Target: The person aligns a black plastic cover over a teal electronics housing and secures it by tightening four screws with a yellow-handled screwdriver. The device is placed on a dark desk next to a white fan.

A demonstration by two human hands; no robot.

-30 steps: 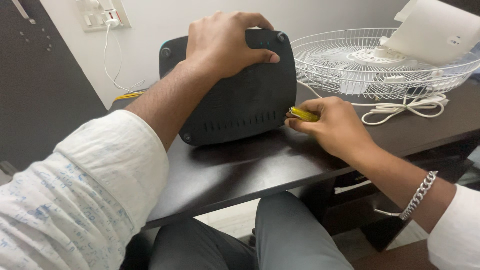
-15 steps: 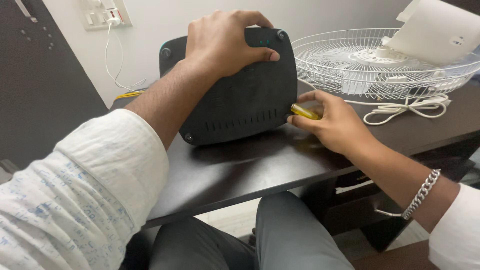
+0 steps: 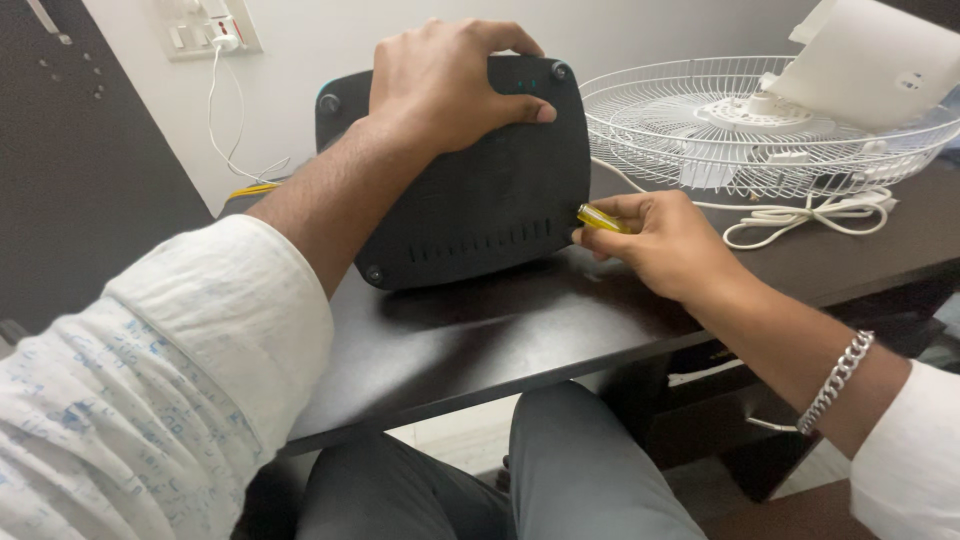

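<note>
A black square device base (image 3: 480, 200) stands tilted on edge on the dark table (image 3: 520, 330), its vented underside facing me, with round screw recesses at its corners. My left hand (image 3: 445, 80) grips its top edge, fingers curled over the rim. My right hand (image 3: 665, 245) pinches a small screwdriver with a yellow handle (image 3: 602, 220), whose tip sits at the base's lower right corner.
A white wire fan guard (image 3: 760, 130) lies flat at the back right, with a white fan housing (image 3: 880, 60) above it and a coiled white cord (image 3: 800, 215) in front. A wall socket with a white plug (image 3: 205, 30) is at upper left.
My right hand has shifted its fingers on the yellow screwdriver handle, as in turning it, staying at the same corner. My left hand and the base have barely moved.
</note>
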